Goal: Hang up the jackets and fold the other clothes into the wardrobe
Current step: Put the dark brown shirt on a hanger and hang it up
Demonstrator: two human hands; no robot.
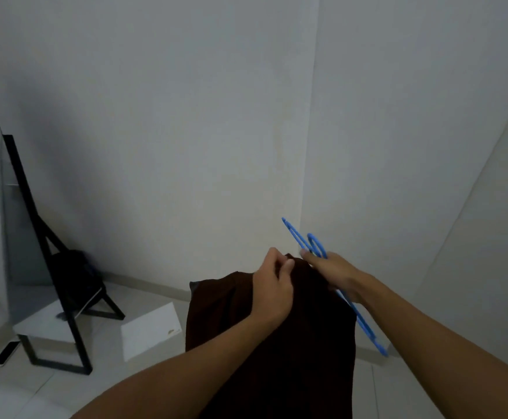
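Note:
A dark brown garment (277,352) hangs in front of me, held up at its top edge. My left hand (272,287) grips the upper edge of the fabric with curled fingers. My right hand (334,272) holds a blue plastic hanger (310,246) right beside that edge. The hanger's hook points up and away from me, and its lower bar (370,337) slants down to the right past my forearm. Part of the hanger is hidden behind my right hand and the fabric.
White walls meet in a corner straight ahead. At the left a black A-frame stand (65,285) leans over a low white table (44,325). A white box (151,331) lies on the tiled floor, and a flat device (5,355) lies at the far left.

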